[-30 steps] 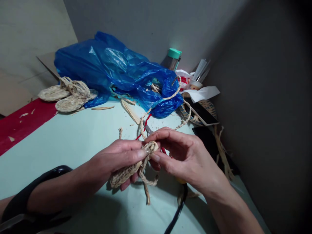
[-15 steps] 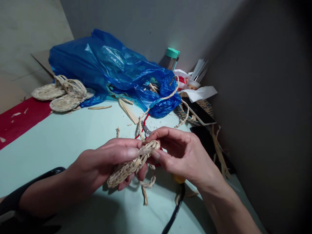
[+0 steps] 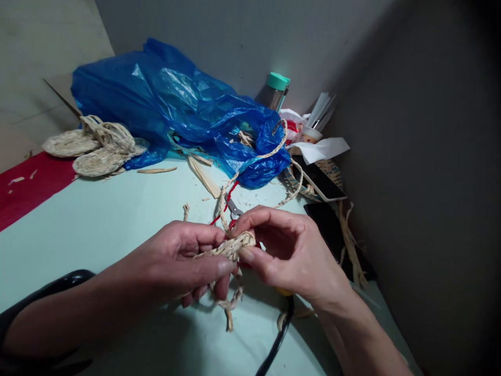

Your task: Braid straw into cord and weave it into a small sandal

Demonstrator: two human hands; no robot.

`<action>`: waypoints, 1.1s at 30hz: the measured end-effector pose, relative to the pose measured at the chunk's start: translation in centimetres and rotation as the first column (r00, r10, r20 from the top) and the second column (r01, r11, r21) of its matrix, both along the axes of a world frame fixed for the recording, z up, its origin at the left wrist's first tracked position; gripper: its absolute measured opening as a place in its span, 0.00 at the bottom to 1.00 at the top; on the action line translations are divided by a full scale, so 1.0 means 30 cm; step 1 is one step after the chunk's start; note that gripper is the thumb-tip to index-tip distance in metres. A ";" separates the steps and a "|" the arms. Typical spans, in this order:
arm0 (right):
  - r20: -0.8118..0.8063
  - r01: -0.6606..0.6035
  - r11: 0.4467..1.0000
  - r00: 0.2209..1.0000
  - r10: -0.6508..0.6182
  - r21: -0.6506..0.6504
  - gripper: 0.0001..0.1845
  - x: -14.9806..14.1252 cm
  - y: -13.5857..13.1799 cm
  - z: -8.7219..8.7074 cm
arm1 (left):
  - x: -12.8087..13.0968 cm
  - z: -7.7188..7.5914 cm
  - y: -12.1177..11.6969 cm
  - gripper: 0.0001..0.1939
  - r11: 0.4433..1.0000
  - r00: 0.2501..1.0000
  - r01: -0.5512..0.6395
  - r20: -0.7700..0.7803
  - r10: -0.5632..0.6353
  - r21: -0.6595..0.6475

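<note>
Between my hands is a flat piece of braided straw (image 3: 235,245), its plaits packed side by side. My left hand (image 3: 191,261) is closed round its near left part, the thumb lying along the front and hiding much of it. My right hand (image 3: 282,245) pinches the right end between thumb and fingertips. A long straw braid (image 3: 224,201) runs up from behind the piece toward the blue bag, and a curled braid end (image 3: 233,303) hangs below my left fingers. Just behind my right fingertips lie scissors (image 3: 234,208), partly hidden, beside a red cord (image 3: 230,194).
A blue plastic bag (image 3: 176,99) with straw at its mouth spans the back. Finished-looking straw soles (image 3: 99,162) lie left, by a red cloth (image 3: 31,188). A green-lidded bottle (image 3: 277,83), paper cup (image 3: 311,134), dark tablet (image 3: 321,180) and black cable (image 3: 279,339) stand or lie right.
My left hand has shifted its hold, its thumb now lower across the front and covering more of the braided piece. My right hand keeps its pinch. The view has moved slightly.
</note>
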State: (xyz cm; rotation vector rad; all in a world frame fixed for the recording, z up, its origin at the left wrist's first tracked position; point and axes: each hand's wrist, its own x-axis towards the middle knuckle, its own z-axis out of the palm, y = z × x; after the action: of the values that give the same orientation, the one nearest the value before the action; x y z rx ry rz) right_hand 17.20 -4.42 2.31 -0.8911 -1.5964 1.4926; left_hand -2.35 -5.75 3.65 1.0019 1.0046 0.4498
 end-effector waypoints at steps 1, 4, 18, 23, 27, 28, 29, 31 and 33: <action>0.003 0.002 1.000 1.000 -0.002 0.003 0.10 -0.001 -0.001 0.000 | 0.002 -0.001 -0.003 0.08 1.000 1.000 0.004 -0.026 -0.003 0.023; 0.004 0.018 1.000 1.000 -0.018 0.002 0.10 -0.003 -0.004 0.001 | 0.007 -0.010 -0.008 0.10 0.997 0.997 0.022 -0.074 -0.016 0.078; -0.027 0.035 0.998 0.999 -0.036 -0.043 0.12 -0.003 0.001 0.002 | 0.005 -0.030 0.000 0.08 0.998 0.997 0.028 0.070 -0.032 0.061; -0.112 -0.031 0.991 0.994 0.017 -0.128 0.10 0.009 0.015 0.002 | -0.015 -0.062 0.014 0.18 0.993 0.915 0.098 0.399 -0.063 -0.068; -0.114 -0.033 0.993 0.993 0.019 -0.117 0.08 0.017 0.018 0.001 | -0.019 -0.050 0.010 0.10 0.993 0.879 -0.052 0.467 0.095 -0.104; -0.106 -0.028 0.993 0.994 0.015 -0.118 0.08 0.018 0.019 0.000 | -0.019 -0.040 0.011 0.08 0.989 0.879 -0.119 0.454 0.147 -0.091; -0.094 -0.025 0.992 0.996 0.013 -0.123 0.09 0.018 0.019 -0.001 | -0.019 -0.029 0.013 0.08 0.979 0.875 -0.194 0.439 0.204 -0.068; -0.074 -0.013 0.991 0.997 0.003 -0.136 0.09 0.018 0.020 -0.003 | -0.023 -0.008 0.022 0.09 0.940 0.853 -0.342 0.421 0.309 0.002; -0.053 0.008 0.989 0.998 -0.016 -0.147 0.08 0.018 0.024 -0.006 | -0.032 0.009 0.034 0.09 0.882 0.815 -0.464 0.429 0.389 0.081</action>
State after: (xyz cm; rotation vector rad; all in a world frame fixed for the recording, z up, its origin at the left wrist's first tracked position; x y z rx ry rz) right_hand 17.75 -3.69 2.14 -0.9320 -1.4546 1.6286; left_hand -3.30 -4.72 3.93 0.7891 0.8160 1.1000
